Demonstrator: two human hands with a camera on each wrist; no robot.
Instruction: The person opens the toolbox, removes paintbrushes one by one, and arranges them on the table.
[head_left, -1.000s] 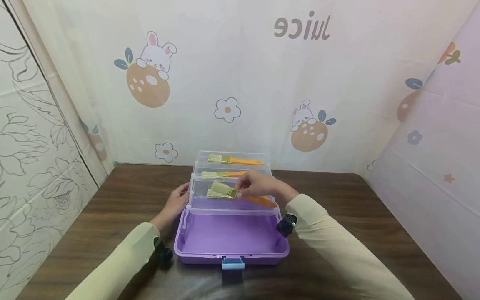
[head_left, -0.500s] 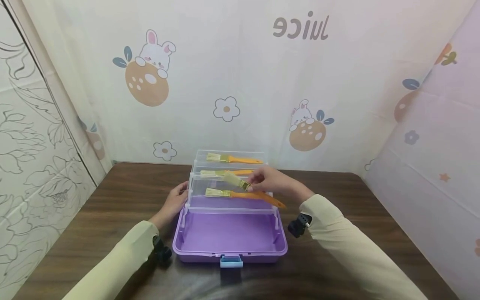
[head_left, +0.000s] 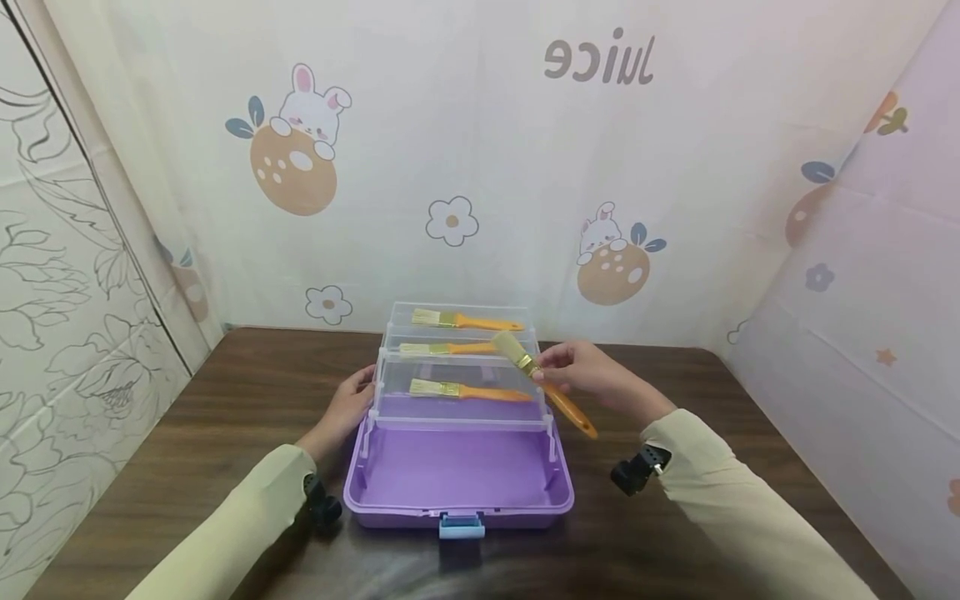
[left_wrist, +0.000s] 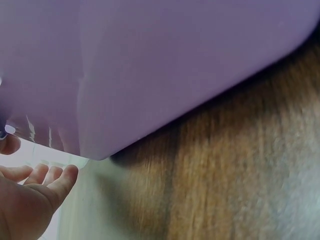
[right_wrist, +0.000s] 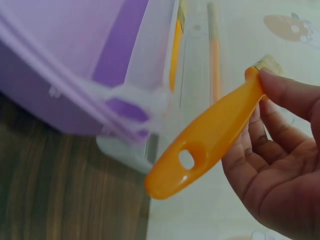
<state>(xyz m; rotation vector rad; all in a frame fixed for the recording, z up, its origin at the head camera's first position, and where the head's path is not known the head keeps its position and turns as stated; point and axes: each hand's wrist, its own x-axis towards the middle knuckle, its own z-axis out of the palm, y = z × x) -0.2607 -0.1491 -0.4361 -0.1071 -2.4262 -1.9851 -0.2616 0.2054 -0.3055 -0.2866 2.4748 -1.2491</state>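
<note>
My right hand [head_left: 600, 379] pinches a flat paintbrush [head_left: 570, 407] at the metal band, beside the right end of the clear tiered trays [head_left: 386, 408]. Its pale bristles point up and left; the orange handle [right_wrist: 210, 127] with a hole in its end slants down to the right. A purple toolbox [head_left: 459, 471] stands with its trays raised, and one brush lies on each tier: top [head_left: 487, 323], middle [head_left: 465, 348] and lowest [head_left: 491, 394]. At the left side of the trays rests my left hand [head_left: 348, 412], its fingers extended in the left wrist view.
A dark wooden table [head_left: 255, 400] carries the toolbox. Its light blue latch [head_left: 462, 527] faces the near side. Behind hangs a patterned curtain [head_left: 480, 125], with printed sheets at both sides of the table.
The right hand has carried its paintbrush from over the lowest tray to the right. The brush lying on that tray now shows whole. The left hand stays beside the trays.
</note>
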